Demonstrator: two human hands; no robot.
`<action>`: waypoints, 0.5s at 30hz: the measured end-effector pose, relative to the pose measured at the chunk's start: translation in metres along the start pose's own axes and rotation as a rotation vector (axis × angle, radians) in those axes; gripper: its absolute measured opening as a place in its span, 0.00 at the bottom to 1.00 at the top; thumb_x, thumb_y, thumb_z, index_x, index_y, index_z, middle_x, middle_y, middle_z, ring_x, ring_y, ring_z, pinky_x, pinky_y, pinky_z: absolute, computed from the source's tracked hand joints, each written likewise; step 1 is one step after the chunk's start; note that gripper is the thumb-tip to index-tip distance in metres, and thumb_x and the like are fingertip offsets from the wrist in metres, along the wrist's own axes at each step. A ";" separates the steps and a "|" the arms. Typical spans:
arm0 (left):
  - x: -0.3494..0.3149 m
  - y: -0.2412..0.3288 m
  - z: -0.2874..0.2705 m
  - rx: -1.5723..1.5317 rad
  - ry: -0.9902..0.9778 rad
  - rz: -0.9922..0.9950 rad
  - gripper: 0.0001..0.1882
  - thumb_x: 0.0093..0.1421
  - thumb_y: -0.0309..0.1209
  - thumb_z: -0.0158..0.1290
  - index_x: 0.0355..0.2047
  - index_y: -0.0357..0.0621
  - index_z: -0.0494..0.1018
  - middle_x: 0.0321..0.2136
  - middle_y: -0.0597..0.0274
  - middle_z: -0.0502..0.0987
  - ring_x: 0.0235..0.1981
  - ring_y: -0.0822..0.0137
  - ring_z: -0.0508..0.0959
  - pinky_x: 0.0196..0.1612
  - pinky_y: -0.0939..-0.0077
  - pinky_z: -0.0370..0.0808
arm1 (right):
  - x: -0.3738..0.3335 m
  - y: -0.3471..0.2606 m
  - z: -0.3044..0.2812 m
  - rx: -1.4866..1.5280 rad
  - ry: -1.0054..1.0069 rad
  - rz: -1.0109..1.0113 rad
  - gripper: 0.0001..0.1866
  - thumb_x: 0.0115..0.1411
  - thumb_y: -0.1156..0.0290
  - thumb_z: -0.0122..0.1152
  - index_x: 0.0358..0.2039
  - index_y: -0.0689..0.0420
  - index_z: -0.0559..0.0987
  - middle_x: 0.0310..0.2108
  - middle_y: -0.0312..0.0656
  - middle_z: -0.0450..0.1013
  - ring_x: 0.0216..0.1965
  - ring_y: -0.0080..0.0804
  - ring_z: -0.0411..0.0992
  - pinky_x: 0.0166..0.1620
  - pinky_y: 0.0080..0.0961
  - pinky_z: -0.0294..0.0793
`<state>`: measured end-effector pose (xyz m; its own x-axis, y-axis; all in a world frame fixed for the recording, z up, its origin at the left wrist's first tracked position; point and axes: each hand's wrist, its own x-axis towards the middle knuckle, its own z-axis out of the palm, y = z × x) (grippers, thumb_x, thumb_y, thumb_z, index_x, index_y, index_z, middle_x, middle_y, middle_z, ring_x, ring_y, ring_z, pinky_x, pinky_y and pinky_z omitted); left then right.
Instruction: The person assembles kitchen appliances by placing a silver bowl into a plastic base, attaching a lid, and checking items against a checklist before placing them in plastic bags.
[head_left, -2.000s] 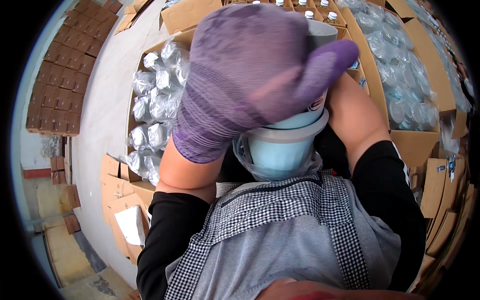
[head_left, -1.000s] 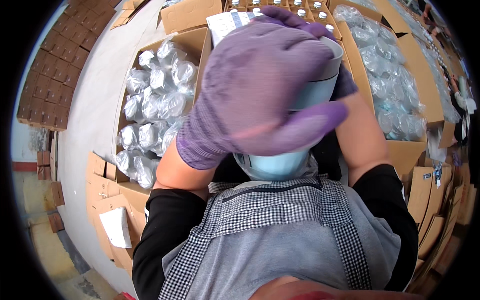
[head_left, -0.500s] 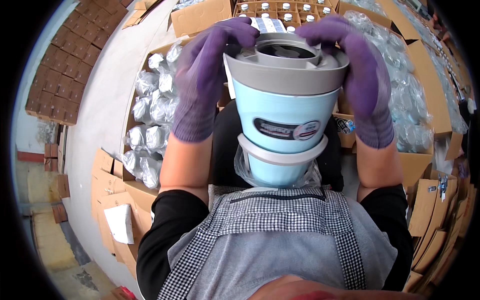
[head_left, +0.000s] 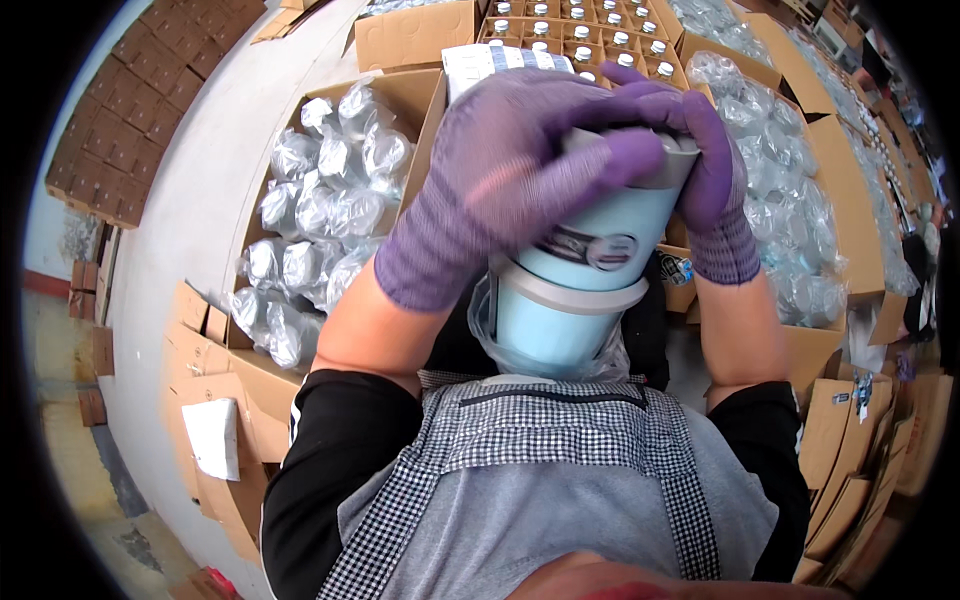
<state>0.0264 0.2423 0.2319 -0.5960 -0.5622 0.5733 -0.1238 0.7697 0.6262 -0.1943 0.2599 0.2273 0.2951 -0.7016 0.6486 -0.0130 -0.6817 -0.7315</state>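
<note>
A light blue tapered container (head_left: 645,218) with a grey rim and a dark label stands upright between my knees. Its lower part sits in a second light blue piece (head_left: 545,325) with a grey collar, and clear plastic film (head_left: 484,315) lies around that piece. My left hand (head_left: 510,165), in a purple glove and smeared by motion, reaches across the top, fingers bent over the grey rim and thumb toward the right. My right hand (head_left: 708,165), gloved alike, grips the rim's right side with curled fingers. Both hands hide most of the container's top.
On the left an open carton (head_left: 262,215) holds several bagged items; another such carton (head_left: 838,190) is on the right. Ahead, a divided box (head_left: 515,40) holds capped bottles beside printed sheets (head_left: 470,62). Flattened cardboard (head_left: 845,430) leans at lower right. Stacked boxes (head_left: 130,110) stand far left.
My left hand has swung right and nearer across the container's top, from its left side. My right hand has shifted slightly left and lower. The container's rim has become mostly covered.
</note>
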 end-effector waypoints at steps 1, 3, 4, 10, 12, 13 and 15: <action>-0.003 -0.010 0.002 -0.222 0.076 -0.211 0.25 0.68 0.48 0.52 0.45 0.37 0.82 0.43 0.52 0.83 0.47 0.55 0.82 0.58 0.62 0.76 | -0.003 -0.005 0.002 -0.258 -0.046 -0.198 0.27 0.77 0.59 0.34 0.46 0.64 0.80 0.47 0.52 0.79 0.51 0.44 0.77 0.59 0.38 0.74; 0.001 -0.031 -0.001 -0.459 0.136 0.093 0.24 0.68 0.49 0.53 0.43 0.37 0.81 0.44 0.50 0.83 0.52 0.51 0.80 0.63 0.53 0.71 | -0.021 -0.028 0.014 -0.504 -0.028 -0.195 0.24 0.74 0.55 0.45 0.48 0.63 0.81 0.44 0.50 0.79 0.47 0.43 0.78 0.54 0.33 0.75; 0.001 -0.030 -0.007 -0.510 0.100 0.115 0.24 0.68 0.49 0.53 0.42 0.37 0.81 0.45 0.49 0.83 0.55 0.49 0.78 0.66 0.49 0.67 | -0.022 -0.030 0.008 -0.514 -0.068 -0.146 0.24 0.74 0.55 0.45 0.48 0.63 0.81 0.45 0.50 0.79 0.47 0.41 0.78 0.54 0.33 0.75; -0.009 -0.019 -0.008 -0.035 0.057 0.146 0.17 0.66 0.40 0.54 0.45 0.43 0.84 0.43 0.53 0.83 0.52 0.57 0.80 0.60 0.61 0.74 | 0.006 0.019 -0.001 0.203 0.198 0.138 0.32 0.76 0.57 0.30 0.46 0.67 0.81 0.47 0.56 0.79 0.54 0.44 0.77 0.60 0.36 0.74; -0.012 -0.027 -0.004 0.048 0.047 0.060 0.18 0.65 0.42 0.56 0.43 0.42 0.85 0.43 0.54 0.83 0.49 0.61 0.80 0.57 0.64 0.75 | -0.001 0.030 0.006 0.061 0.110 0.010 0.29 0.76 0.59 0.33 0.44 0.68 0.81 0.45 0.54 0.79 0.52 0.43 0.77 0.59 0.35 0.72; -0.011 -0.029 0.000 -0.242 0.119 -0.195 0.19 0.65 0.43 0.56 0.41 0.39 0.85 0.43 0.52 0.83 0.49 0.59 0.80 0.56 0.63 0.75 | -0.012 0.030 0.010 -0.030 0.117 0.067 0.29 0.75 0.58 0.33 0.43 0.68 0.81 0.44 0.54 0.79 0.50 0.42 0.77 0.58 0.35 0.72; -0.008 -0.034 -0.007 -0.473 0.126 -0.099 0.21 0.65 0.44 0.56 0.40 0.37 0.84 0.43 0.51 0.83 0.49 0.58 0.80 0.56 0.63 0.75 | -0.032 0.019 0.007 -0.331 0.095 0.084 0.30 0.75 0.58 0.34 0.42 0.69 0.82 0.42 0.52 0.79 0.47 0.41 0.77 0.54 0.35 0.73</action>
<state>0.0410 0.2188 0.2103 -0.4958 -0.6804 0.5396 0.2156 0.5055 0.8355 -0.1974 0.2705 0.1909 0.1899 -0.7637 0.6170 -0.3469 -0.6401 -0.6855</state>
